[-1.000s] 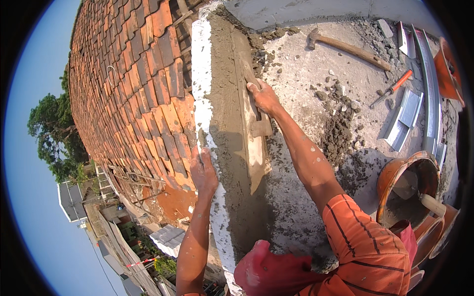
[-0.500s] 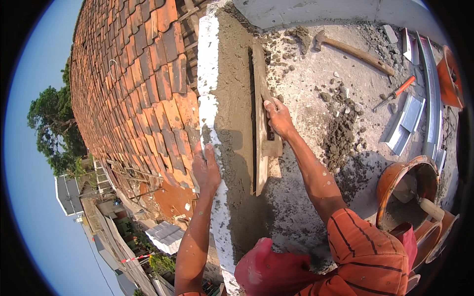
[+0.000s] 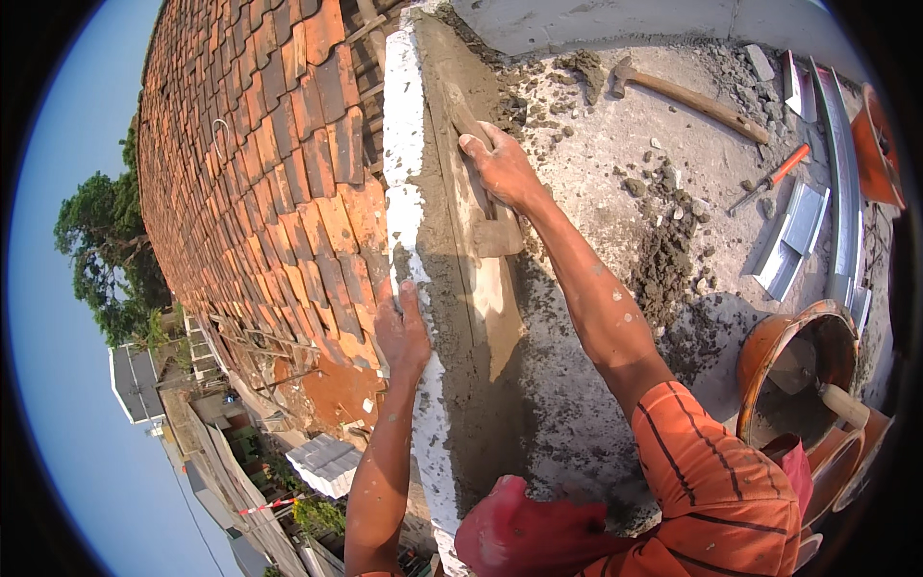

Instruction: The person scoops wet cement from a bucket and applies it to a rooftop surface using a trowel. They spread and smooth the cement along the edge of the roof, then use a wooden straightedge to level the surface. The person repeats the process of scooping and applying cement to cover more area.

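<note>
A long wall top (image 3: 469,418) with grey mortar and a white, rough outer edge (image 3: 404,144) runs up the middle of my view. My right hand (image 3: 495,168) is closed on the handle of a long wooden float (image 3: 490,288), whose mortar-smeared board lies along the mortar. My left hand (image 3: 404,332) rests lower down against the white edge, fingers wrapped over it beside the roof.
Tiled roof (image 3: 250,173) left. On the rubble-strewn slab (image 3: 577,154) right: a hammer (image 3: 692,96), an orange-handled tool (image 3: 784,168), metal channels (image 3: 793,236), an orange bucket (image 3: 870,144), a mortar-stained bucket with a trowel (image 3: 798,370). Grey wall (image 3: 615,24) beyond. Distant buildings (image 3: 135,380) lower left.
My right hand and the float went rightward half a second ago, and are now back leftward and higher on the mortar. My left hand stays at the white edge.
</note>
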### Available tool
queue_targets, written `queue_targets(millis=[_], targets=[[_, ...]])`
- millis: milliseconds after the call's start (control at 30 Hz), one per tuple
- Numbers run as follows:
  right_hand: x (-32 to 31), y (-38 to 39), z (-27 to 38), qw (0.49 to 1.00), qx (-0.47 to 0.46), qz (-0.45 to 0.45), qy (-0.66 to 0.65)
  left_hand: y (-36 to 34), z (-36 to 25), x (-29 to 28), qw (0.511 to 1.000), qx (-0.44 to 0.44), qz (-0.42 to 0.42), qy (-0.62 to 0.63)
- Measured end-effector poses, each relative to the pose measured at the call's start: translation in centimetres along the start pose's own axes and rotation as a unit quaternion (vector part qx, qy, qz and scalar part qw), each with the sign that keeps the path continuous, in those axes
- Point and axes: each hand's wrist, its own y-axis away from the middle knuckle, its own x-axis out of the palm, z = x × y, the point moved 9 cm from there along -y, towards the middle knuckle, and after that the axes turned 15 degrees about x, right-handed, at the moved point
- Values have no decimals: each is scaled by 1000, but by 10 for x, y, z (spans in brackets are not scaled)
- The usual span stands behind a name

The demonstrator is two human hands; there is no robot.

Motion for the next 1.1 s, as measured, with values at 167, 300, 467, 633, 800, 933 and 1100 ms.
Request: queue_targets(millis=[167, 300, 467, 633, 800, 933, 1100], targets=[[-1, 7, 15, 1000, 6, -8, 21, 0, -1, -1, 999, -20, 28, -11], [-4, -10, -44, 997, 71, -10, -8, -2, 9, 3, 998, -37, 46, -28], [2, 21, -75, 996, 72, 22, -42, -4, -19, -3, 1000, 17, 16, -12], [1, 34, -10, 1000, -1, 1, 17, 2, -8, 0, 1000, 20, 7, -13], [-13, -16, -38, 999, 43, -29, 14, -1, -7, 0, 998, 39, 3, -54], [-12, -16, -75, 992, 123, -1, -19, 0, 0, -2, 997, 19, 1, -70], [-34, -15, -76, 982, 138, 20, -126, 3, -7, -4, 1000, 21, 2, 15]])
